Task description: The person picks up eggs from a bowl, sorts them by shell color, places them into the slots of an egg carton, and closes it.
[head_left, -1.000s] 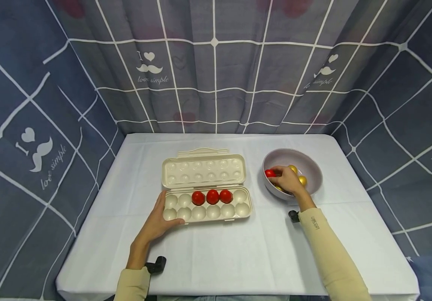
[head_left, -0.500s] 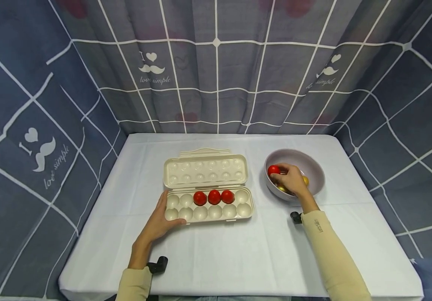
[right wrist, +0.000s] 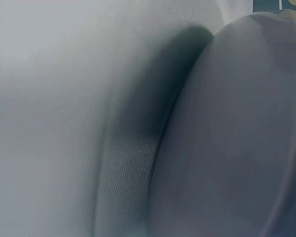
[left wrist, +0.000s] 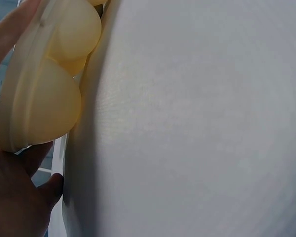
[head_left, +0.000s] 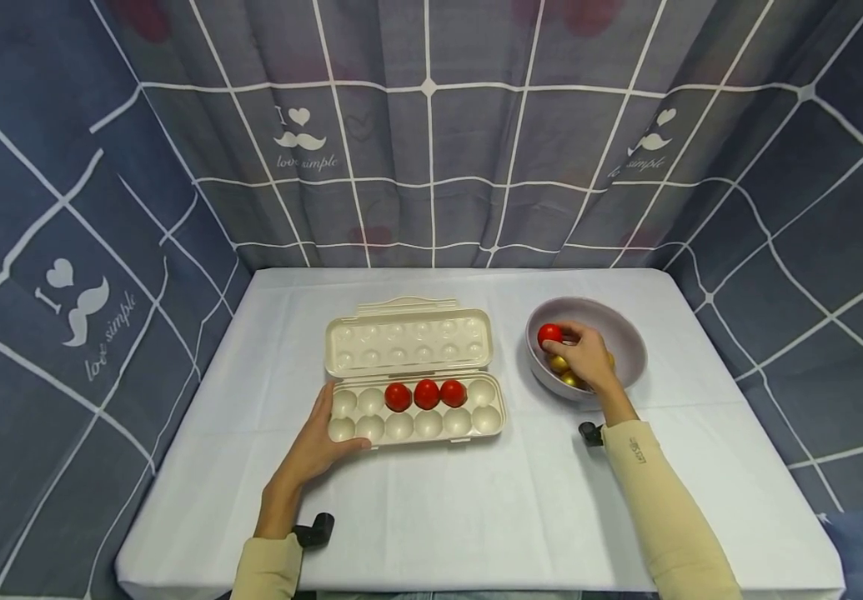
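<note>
A cream egg carton (head_left: 414,411) lies open on the white table, lid folded back, with three red eggs (head_left: 426,394) in its far row. My left hand (head_left: 316,446) grips the carton's left end; the left wrist view shows the carton's underside (left wrist: 44,89) against my palm. My right hand (head_left: 581,354) is over the grey bowl (head_left: 622,333) and pinches a red egg (head_left: 549,334) at its fingertips. Gold eggs (head_left: 560,367) lie in the bowl under that hand. The right wrist view shows only the bowl's outer wall (right wrist: 232,138) and tablecloth.
The white tablecloth (head_left: 476,500) covers the table, with bare cloth in front of the carton and bowl. Blue checked curtains (head_left: 431,150) close in the back and both sides. Small black wrist mounts (head_left: 314,529) sit by each sleeve.
My right hand has lifted the red egg slightly up and away from the gold eggs in the bowl. The left hand and carton have stayed put.
</note>
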Motion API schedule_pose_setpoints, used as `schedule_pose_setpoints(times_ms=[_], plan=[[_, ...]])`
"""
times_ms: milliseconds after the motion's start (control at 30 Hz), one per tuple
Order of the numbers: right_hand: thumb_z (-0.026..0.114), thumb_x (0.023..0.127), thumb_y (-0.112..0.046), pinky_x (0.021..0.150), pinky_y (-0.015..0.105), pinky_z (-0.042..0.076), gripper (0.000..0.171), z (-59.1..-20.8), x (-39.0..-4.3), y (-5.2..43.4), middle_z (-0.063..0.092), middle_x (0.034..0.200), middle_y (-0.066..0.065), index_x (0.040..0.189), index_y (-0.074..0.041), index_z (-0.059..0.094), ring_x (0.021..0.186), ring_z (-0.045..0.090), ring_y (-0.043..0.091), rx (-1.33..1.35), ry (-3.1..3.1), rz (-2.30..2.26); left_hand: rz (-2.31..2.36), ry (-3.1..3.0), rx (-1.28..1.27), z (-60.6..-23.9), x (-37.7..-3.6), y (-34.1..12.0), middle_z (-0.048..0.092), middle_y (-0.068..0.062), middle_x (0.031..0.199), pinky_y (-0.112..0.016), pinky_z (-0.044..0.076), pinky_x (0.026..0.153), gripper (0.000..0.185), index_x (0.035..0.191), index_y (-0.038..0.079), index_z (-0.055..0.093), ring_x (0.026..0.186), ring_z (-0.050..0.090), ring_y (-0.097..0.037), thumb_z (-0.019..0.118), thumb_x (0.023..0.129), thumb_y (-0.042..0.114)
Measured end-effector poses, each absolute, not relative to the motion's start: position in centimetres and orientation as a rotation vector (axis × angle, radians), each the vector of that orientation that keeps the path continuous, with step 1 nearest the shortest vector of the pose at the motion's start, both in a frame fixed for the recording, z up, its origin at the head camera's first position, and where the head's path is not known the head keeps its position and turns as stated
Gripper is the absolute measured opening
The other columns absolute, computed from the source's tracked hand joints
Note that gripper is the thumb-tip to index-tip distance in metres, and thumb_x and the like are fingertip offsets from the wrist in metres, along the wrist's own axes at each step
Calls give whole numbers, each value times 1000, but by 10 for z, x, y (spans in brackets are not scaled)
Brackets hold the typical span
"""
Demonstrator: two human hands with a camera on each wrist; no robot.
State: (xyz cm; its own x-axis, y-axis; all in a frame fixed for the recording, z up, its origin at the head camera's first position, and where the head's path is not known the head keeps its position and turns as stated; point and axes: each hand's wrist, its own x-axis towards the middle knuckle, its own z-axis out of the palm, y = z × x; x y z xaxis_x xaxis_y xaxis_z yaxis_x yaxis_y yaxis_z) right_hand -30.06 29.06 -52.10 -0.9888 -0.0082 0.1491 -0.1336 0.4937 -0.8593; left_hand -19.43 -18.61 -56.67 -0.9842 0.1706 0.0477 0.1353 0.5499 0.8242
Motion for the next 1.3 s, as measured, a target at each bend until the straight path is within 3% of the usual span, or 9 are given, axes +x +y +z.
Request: schedule_pose_setpoints(times_ms=[233, 533, 767, 867, 1033, 1133, 1300], plan=[[76, 88, -24, 95, 46, 45, 45, -519, -297, 289, 65, 118, 22, 123, 2, 64, 109, 62, 37, 72, -2572, 1521, 1458, 2725, 289, -568, -195, -186, 7, -14, 164, -59, 20, 112, 134, 159, 12, -1, 147, 15, -36, 91, 67, 42], [75, 89, -26, 88, 23, 46, 46, -519, -293, 288, 65, 116, 20, 123, 2, 63, 105, 60, 27, 12, -2526, 1610, 1503, 2718, 326, -570, -195, -187, 13, -10, 163, -57, 21, 112, 132, 160, 15, 3, 145, 22, -33, 92, 66, 38], [75, 89, -26, 92, 26, 45, 48, -514, -292, 289, 63, 118, 22, 124, 4, 61, 108, 59, 28, 49, -2547, 1624, 1460, 2725, 297, -567, -195, -186, 7, -10, 164, -56, 21, 113, 132, 160, 12, 1, 146, 18, -33, 92, 67, 39], [75, 88, -25, 89, 23, 45, 48, -511, -290, 287, 64, 116, 21, 124, 4, 61, 103, 61, 21, 65, -2535, 1636, 1459, 2721, 297, -566, -196, -187, 8, -10, 164, -56, 20, 114, 132, 160, 12, 1, 146, 18, -33, 92, 67, 39], [75, 88, -10, 79, 16, 50, 42, -503, -285, 273, 65, 110, 19, 121, 10, 60, 91, 63, 8, 138, -2404, 1813, 1458, 2724, 305, -565, -197, -187, 8, -11, 164, -57, 21, 113, 132, 160, 14, 1, 146, 18, -34, 91, 68, 39], [73, 86, 0, 75, 16, 52, 40, -494, -279, 259, 63, 108, 22, 120, 16, 58, 90, 62, 10, 215, -2331, 1898, 1457, 2726, 302, -565, -196, -187, 8, -11, 164, -57, 20, 113, 131, 160, 14, 1, 146, 17, -34, 91, 68, 40], [71, 86, 3, 79, 17, 50, 38, -478, -264, 235, 63, 107, 26, 118, 17, 58, 90, 61, 13, 269, -2327, 1877, 1477, 2718, 322, -568, -196, -187, 10, -10, 163, -58, 21, 113, 130, 160, 15, 2, 146, 19, -33, 92, 68, 38]])
